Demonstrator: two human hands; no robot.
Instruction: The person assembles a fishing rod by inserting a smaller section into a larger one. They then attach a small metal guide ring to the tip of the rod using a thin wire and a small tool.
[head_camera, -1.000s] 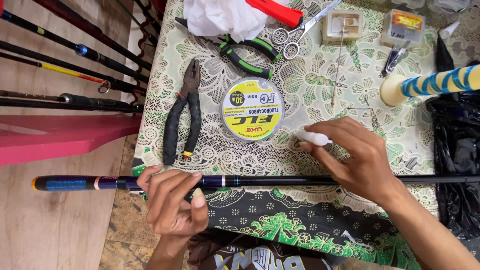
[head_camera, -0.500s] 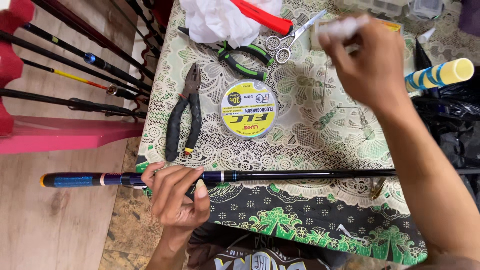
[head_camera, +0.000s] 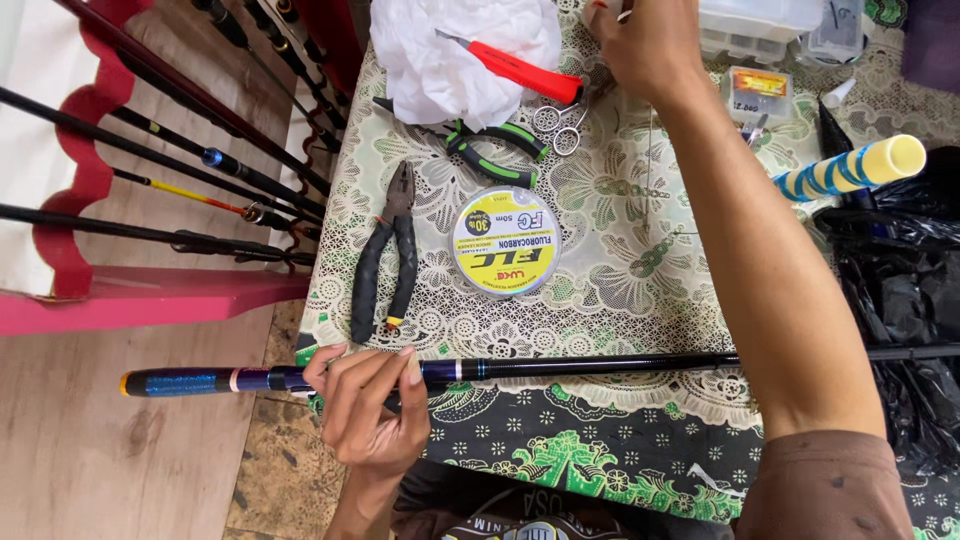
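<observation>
1. Left hand grips one dark blue fishing rod, fingers wrapped over it at the near edge of the table.
2. Right hand reaches to the far edge, fingers pinched on something small I cannot make out.
3. Between the hands lies one yellow line spool, with one pair of black pliers just to its left.
4. Toward the far edge sit one pair of green-handled pliers, one pair of scissors, one red cutter on white cloth.
5. Off the table's left side, several rods lean on a red rack.
</observation>
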